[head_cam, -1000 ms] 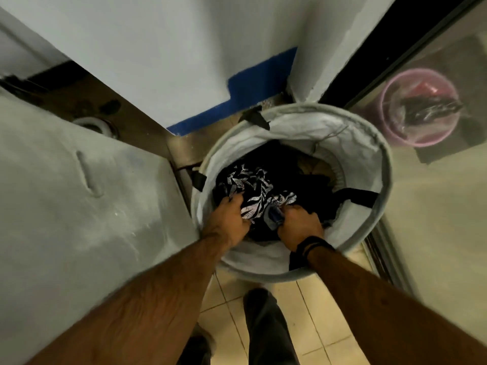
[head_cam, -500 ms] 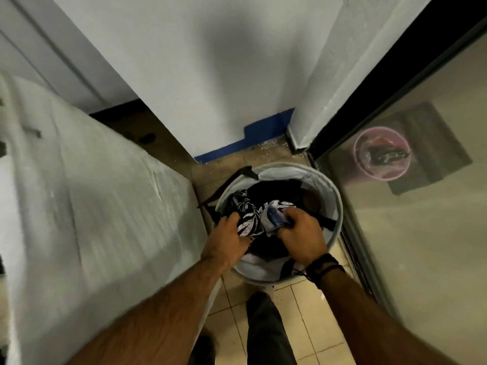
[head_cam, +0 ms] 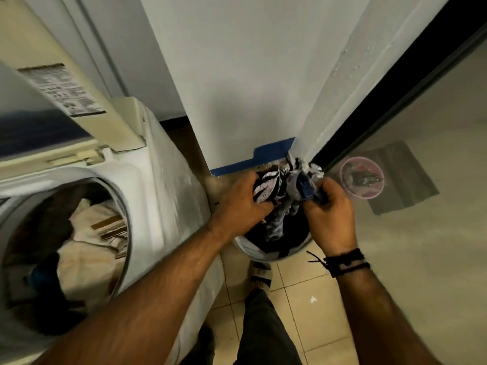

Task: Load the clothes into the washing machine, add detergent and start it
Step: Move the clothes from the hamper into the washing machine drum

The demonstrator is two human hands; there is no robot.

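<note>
Both hands are holding a bunch of clothes up over the laundry basket. The left hand has its fingers curled round a black and white leafy cloth. The right hand grips the other side of the bunch, where a bit of blue cloth shows. The bunch hangs between the two hands, and its bottom end dangles down into the basket. There are more dark clothes in the basket under the hands. The washing machine is to the left of the left hand, with its lid up. Inside its tub some clothes lie already, a pale one and some dark ones. So part of the loading looks done, but not all of it. This bunch must go over to the tub, and the dark clothes in the basket after that. No soap bottle shows anywhere. I think the soap must be put in and the machine switched on after the clothes are in.
</note>
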